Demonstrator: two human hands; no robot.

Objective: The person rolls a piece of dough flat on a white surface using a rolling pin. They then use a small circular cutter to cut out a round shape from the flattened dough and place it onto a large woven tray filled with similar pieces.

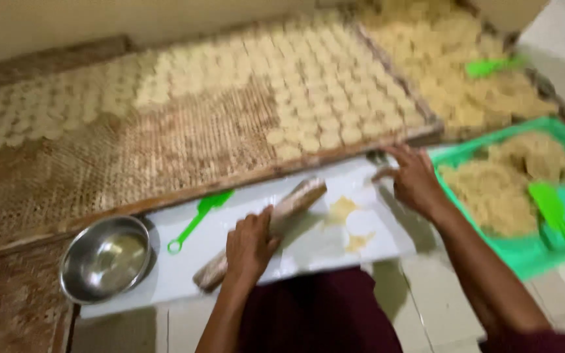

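Observation:
My left hand (pixel 250 245) grips a wooden rolling pin (pixel 295 199) that lies slanted across a white board (pixel 178 261) in front of me. To the right of the pin lie a flat round of pale dough (pixel 362 222) and some thin dough scraps (pixel 341 209). My right hand (pixel 413 178) rests with fingers spread on the board's far right corner, next to a green tray (pixel 531 255) heaped with crumbly yellowish dough (pixel 491 193). It holds nothing.
A green plastic spatula (pixel 199 214) and a steel bowl (pixel 105 258) sit on the board's left. Beyond lies a woven bamboo rack (pixel 165 144) covered with rows of small dough discs (pixel 322 91). Green scoops lie in the tray (pixel 557 222) and farther back (pixel 491 65).

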